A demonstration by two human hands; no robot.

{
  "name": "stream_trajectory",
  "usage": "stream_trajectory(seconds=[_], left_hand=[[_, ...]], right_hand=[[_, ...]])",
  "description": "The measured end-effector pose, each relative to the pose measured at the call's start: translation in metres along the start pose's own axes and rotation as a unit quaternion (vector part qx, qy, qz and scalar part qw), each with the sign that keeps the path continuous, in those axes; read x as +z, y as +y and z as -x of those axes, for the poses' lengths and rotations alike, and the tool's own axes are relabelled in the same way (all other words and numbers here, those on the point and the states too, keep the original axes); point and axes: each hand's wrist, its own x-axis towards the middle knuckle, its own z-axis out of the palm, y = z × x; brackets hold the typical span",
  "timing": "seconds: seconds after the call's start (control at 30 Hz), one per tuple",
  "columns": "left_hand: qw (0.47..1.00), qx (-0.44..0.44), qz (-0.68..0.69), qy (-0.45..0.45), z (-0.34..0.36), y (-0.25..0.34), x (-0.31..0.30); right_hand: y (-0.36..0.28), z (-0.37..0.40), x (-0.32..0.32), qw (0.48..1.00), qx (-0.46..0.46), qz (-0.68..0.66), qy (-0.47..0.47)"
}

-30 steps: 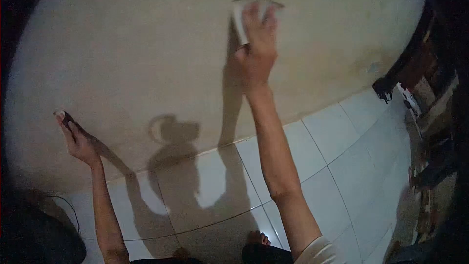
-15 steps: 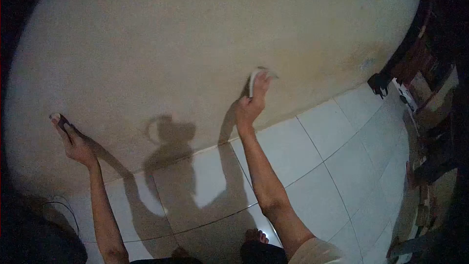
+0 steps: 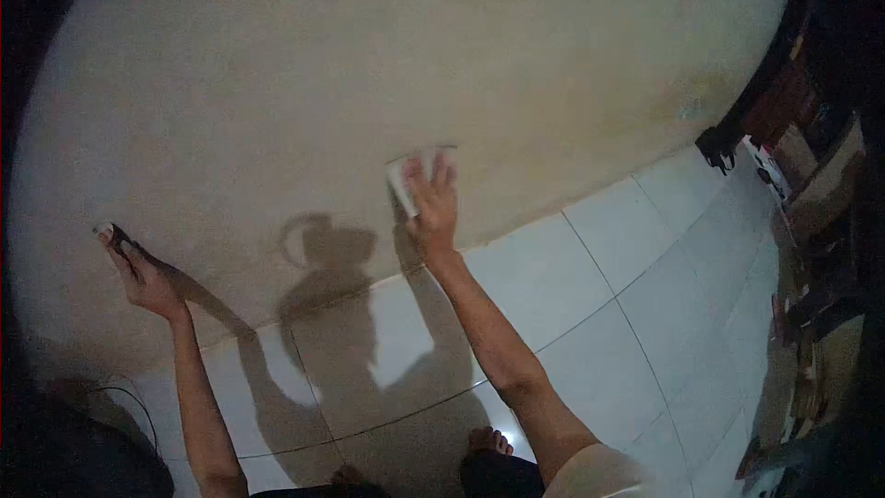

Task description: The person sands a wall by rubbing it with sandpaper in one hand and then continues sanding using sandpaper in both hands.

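Observation:
My right hand (image 3: 431, 198) presses a pale, flat, rectangular sheet (image 3: 400, 181) against the beige wall (image 3: 369, 55). Its fingers lie over the sheet and are a little blurred. Further left and lower on the wall is my left hand (image 3: 150, 284), with the thumb apart from the fingers. A small pale thing (image 3: 105, 230) shows at its fingertips; most of it is hidden, so its kind cannot be made out. Both arms reach forward, casting shadows on the wall and floor.
White floor tiles (image 3: 572, 332) meet the wall along a slanting edge. My bare foot (image 3: 490, 441) is at the bottom. A dark strapped object (image 3: 714, 149) lies by the wall at right, near cluttered boards (image 3: 834, 194). A thin cable (image 3: 138, 401) curves at lower left.
My right hand has slid left and slightly down along the wall with the sheet, which now lies flatter under the fingers. My left hand has barely moved.

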Motion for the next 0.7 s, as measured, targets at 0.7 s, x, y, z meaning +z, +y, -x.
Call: stream_trajectory(seconds=[0.7], left_hand=[[1.000, 0.002, -0.007, -0.024, -0.004, -0.007, -0.005]], right_hand=[[0.044, 0.050, -0.015, 0.994, -0.018, 0.035, -0.101]])
